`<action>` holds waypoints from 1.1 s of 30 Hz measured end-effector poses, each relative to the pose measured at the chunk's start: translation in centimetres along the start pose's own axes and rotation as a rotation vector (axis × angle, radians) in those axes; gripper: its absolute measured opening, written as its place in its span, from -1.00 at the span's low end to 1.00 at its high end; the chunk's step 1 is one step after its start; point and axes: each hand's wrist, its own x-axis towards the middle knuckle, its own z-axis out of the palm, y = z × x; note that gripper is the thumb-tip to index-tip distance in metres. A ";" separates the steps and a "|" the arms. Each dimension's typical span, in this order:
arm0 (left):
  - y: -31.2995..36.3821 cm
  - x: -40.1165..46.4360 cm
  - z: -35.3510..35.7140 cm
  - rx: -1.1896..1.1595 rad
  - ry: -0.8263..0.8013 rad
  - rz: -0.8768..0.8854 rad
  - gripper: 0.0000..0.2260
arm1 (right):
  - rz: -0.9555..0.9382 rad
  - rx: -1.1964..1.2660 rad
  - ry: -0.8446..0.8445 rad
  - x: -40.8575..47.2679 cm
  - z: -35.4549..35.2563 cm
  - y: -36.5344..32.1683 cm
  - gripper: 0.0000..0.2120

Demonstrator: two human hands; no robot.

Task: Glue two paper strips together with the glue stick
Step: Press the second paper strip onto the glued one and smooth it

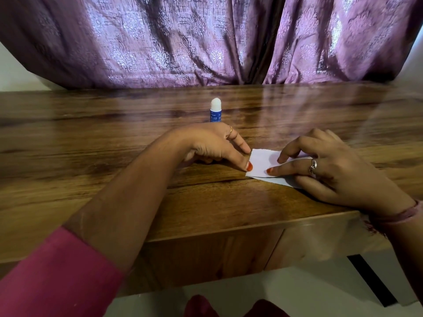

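purple curtain (206, 42) behind wooden table (91, 138)

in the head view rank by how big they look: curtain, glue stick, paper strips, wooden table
1. Wooden table and purple curtain: both span the frame, too close to rank.
2. Paper strips, partly hidden under the hands.
3. Glue stick, smallest, though it stands farther away.

Wooden table (114, 179), glossy grain top, drawer fronts under the near edge. Glue stick (215, 110) stands upright on it, uncapped, toward the back. White paper strips (261, 164) lie flat and overlapping near the front edge, well apart from the glue stick.
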 end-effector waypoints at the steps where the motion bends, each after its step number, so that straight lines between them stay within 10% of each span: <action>1: 0.0 0.0 0.0 0.000 0.002 0.000 -0.71 | 0.000 -0.001 0.000 0.0 0.0 0.0 -0.72; 33: 0.2 -0.2 0.2 0.007 0.017 0.007 -0.70 | 0.013 0.052 0.079 -0.3 0.0 0.2 -0.72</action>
